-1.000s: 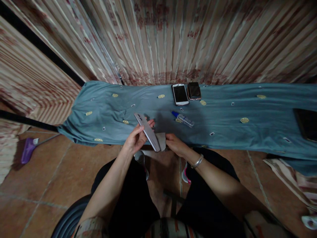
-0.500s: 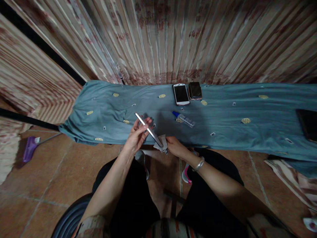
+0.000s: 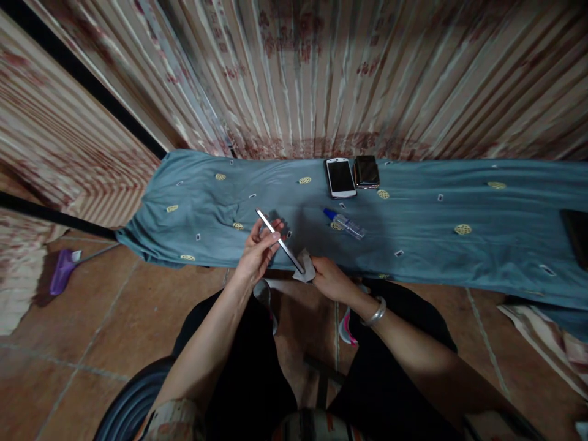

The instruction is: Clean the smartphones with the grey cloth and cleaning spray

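My left hand (image 3: 258, 250) grips a thin phone (image 3: 281, 242), seen edge-on and tilted, with thumb and fingers on its two faces. At the phone's lower end my right hand (image 3: 327, 277) is closed on a pale grey cloth or tissue (image 3: 304, 267), which touches the phone's edge. Beyond the hands, a clear bottle with a blue cap (image 3: 344, 223) lies on its side on the teal cloth (image 3: 257, 190). Further back is a white-framed phone (image 3: 340, 177), and right beside it a small stack of dark phones (image 3: 366, 171).
A dark flat device (image 3: 576, 236) lies at the cloth's right end. Pleated curtains (image 3: 298, 79) hang behind. A purple broom head (image 3: 64, 271) stands on the tiled floor at left. Below the cloth-covered surface are my knees and shoes, with a round black stool (image 3: 131, 401) at lower left.
The view has shifted slightly, so the scene sits a little further right. My right hand and the grey cloth have shifted slightly at the phone's lower edge. Both holds stay the same.
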A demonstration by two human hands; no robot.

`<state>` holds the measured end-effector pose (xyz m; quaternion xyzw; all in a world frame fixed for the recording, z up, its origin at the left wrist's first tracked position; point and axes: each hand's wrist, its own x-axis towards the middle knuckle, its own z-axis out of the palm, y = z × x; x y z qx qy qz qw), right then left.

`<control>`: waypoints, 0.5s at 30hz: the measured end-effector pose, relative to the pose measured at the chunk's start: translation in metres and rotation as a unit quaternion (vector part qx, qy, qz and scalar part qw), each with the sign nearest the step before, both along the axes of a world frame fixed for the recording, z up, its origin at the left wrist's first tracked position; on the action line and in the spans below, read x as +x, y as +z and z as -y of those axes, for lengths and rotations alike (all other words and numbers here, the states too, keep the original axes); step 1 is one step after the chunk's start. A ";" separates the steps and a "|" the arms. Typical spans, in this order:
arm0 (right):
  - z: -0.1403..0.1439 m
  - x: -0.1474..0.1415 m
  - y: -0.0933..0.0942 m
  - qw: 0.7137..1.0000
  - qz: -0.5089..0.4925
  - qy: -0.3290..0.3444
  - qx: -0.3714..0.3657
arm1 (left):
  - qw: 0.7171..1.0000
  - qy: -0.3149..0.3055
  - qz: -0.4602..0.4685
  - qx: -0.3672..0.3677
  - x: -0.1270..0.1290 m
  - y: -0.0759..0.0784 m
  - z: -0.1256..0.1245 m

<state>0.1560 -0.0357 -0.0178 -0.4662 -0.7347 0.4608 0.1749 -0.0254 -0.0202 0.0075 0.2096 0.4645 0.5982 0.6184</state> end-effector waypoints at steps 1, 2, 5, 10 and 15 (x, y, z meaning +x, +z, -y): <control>0.001 0.000 0.002 1.000 -0.001 0.002 0.003 | 1.000 0.002 -0.004 0.000 0.000 -0.001 0.000; 0.001 0.000 0.004 1.000 -0.004 0.004 0.006 | 1.000 0.005 -0.008 0.001 -0.001 -0.002 -0.001; 0.002 0.001 0.009 1.000 -0.008 0.007 0.013 | 1.000 0.012 -0.016 0.005 -0.001 -0.004 -0.001; 0.004 0.003 0.017 0.999 -0.007 0.017 0.037 | 1.000 0.020 -0.023 0.003 0.000 -0.003 -0.001; 0.009 0.003 0.019 0.983 0.035 0.038 0.178 | 0.999 0.029 -0.016 -0.001 0.001 -0.001 -0.003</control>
